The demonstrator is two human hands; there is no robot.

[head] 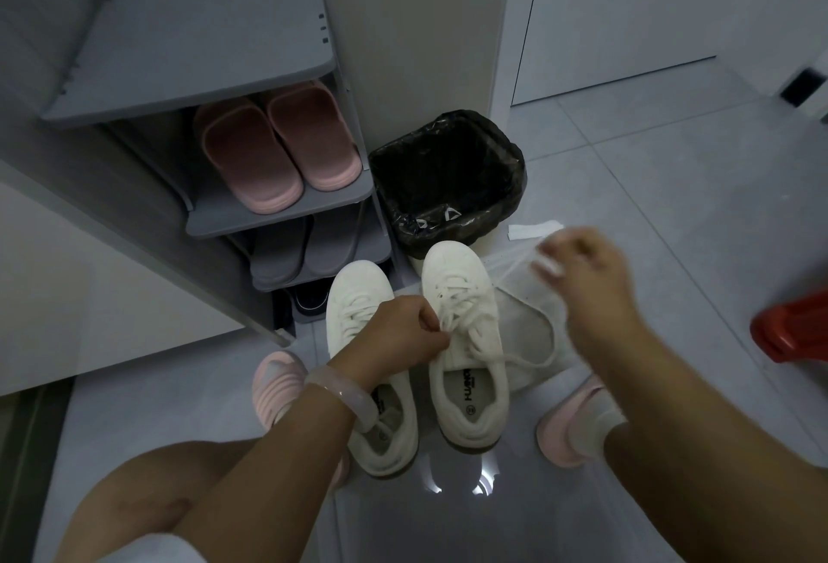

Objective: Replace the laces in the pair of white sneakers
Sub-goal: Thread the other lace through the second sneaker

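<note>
Two white sneakers stand side by side on the grey floor, toes pointing away from me. My left hand [398,338] lies over the left sneaker [358,293] and pinches the lace [457,307] of the right sneaker [466,352] near its tongue. A loose lace end trails off to the right of that shoe. My right hand [587,280], blurred by motion, is raised to the right of the shoes and pinches a thin white strand or the edge of a pale mesh bag [528,329] lying beside the right sneaker.
A grey shoe rack [278,213] with pink slippers [278,150] and grey slippers stands at the left. A bin with a black liner [448,177] sits just beyond the shoes. A white paper strip [533,230] lies nearby, a red object [793,329] at the right edge. My feet wear pink slippers.
</note>
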